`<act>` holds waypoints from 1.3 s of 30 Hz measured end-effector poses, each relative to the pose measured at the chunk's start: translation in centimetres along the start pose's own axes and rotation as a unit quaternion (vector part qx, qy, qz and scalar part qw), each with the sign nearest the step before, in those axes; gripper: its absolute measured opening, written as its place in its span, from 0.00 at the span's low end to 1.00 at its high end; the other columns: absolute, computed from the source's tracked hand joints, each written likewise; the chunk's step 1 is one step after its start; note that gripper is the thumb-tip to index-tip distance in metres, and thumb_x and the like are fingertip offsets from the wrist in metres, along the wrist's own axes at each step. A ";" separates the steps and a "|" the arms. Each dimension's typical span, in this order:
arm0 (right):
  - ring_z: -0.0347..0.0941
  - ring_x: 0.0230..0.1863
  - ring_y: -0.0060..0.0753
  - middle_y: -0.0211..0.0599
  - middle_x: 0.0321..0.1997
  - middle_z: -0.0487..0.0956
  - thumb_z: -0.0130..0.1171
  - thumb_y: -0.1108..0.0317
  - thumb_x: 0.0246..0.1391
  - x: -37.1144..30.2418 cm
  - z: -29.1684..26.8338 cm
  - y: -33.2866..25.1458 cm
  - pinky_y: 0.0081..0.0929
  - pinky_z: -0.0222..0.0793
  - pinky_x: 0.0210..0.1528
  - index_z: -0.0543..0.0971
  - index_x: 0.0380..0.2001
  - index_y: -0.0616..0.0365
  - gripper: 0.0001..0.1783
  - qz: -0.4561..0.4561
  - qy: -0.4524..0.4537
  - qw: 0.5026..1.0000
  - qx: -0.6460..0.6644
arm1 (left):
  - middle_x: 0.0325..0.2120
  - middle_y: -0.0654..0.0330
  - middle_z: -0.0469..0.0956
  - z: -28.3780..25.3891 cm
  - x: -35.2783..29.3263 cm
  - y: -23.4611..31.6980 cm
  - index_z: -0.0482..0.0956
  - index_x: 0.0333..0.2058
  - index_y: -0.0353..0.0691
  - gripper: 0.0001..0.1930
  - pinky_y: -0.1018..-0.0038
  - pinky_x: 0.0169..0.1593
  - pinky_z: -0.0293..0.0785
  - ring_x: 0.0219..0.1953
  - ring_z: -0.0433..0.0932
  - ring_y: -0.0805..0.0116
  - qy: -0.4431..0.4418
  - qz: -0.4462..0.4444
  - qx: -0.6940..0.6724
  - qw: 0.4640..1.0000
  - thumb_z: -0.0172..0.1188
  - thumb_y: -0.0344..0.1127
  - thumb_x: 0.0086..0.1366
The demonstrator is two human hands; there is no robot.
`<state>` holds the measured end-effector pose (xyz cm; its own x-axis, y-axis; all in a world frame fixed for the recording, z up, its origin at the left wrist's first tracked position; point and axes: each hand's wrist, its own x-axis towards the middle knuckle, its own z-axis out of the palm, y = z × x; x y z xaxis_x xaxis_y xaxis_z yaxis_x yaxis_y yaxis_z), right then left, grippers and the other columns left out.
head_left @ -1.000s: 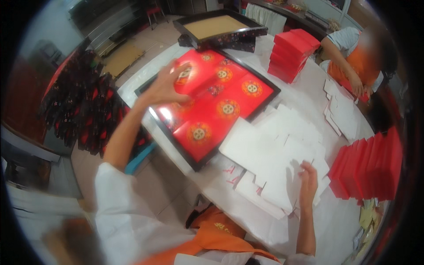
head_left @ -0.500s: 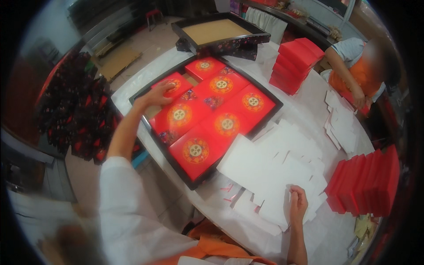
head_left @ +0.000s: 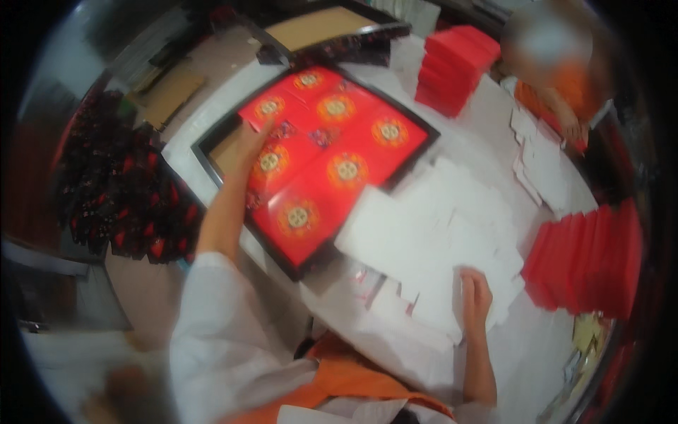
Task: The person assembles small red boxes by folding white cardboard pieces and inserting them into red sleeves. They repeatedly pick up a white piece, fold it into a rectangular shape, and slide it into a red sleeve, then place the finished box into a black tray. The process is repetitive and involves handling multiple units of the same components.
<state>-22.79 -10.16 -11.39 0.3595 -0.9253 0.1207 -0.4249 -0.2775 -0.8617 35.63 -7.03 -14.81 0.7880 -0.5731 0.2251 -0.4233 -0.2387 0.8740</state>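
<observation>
A shallow black tray (head_left: 424, 143) holds several red boxes printed with round gold emblems. At its far left, my left hand (head_left: 253, 140) touches the near edge of a red box (head_left: 265, 112); its thumb and fingers are apart, though a little blurred. Beside that hand, a bare strip of tan tray bottom (head_left: 225, 152) shows. My right hand (head_left: 476, 295) lies by the near right part of a spread of white flat card sheets (head_left: 417, 233). Its fingers are curled in, and nothing shows between them.
Red box stacks stand at the back (head_left: 458, 67) and right (head_left: 583, 261) of the white-covered table. Another black tray (head_left: 321, 32) sits at the far edge. Across the table, a co-worker's hand (head_left: 575, 133) is near more white sheets (head_left: 540, 159). Dark patterned pieces (head_left: 127, 184) pile up at left.
The far-left red box has slid away against its neighbour, closing the gap there and baring the tray's left end. My left hand moved from its top to its near edge. The view shifted slightly.
</observation>
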 end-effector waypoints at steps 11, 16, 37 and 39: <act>0.56 0.58 0.41 0.42 0.55 0.64 0.48 0.74 0.49 -1.7 -3.5 -0.6 0.38 0.47 0.60 0.71 0.44 0.58 0.16 -0.109 -0.053 0.952 -0.281 | 0.45 0.45 0.68 5.0 -19.8 13.4 0.66 0.47 0.30 0.26 0.63 0.52 0.61 0.48 0.67 0.50 -0.162 0.250 0.233 0.926 0.53 0.45 0.58; 0.55 0.59 0.40 0.42 0.56 0.63 0.48 0.73 0.49 -3.0 -3.4 0.1 0.41 0.41 0.63 0.68 0.47 0.60 0.19 -0.136 -0.036 0.947 -0.290 | 0.48 0.41 0.64 9.3 -26.6 14.4 0.60 0.49 0.23 0.27 0.59 0.57 0.52 0.53 0.61 0.47 -0.088 0.256 0.293 0.917 0.53 0.38 0.56; 0.56 0.58 0.38 0.40 0.54 0.65 0.50 0.69 0.50 -3.4 -3.3 1.7 0.40 0.43 0.62 0.69 0.46 0.58 0.18 -0.160 0.013 0.944 -0.288 | 0.31 0.49 0.71 9.4 -23.6 18.9 0.69 0.27 0.32 0.03 0.61 0.38 0.65 0.33 0.69 0.52 -0.007 0.467 0.281 0.838 0.52 0.24 0.51; 0.56 0.58 0.40 0.42 0.55 0.64 0.51 0.69 0.49 -3.6 -3.7 2.0 0.41 0.44 0.61 0.69 0.46 0.58 0.19 -0.146 0.018 0.951 -0.273 | 0.29 0.49 0.71 8.6 -25.5 23.7 0.69 0.27 0.31 0.02 0.65 0.36 0.67 0.32 0.70 0.55 -0.008 0.520 0.194 0.832 0.49 0.24 0.56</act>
<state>-27.99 -8.37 -11.77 0.5047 -0.7932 0.3406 -0.6823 -0.6083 -0.4056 1.69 -4.85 -3.58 -0.0998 -0.6379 0.7636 -0.9871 0.1601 0.0047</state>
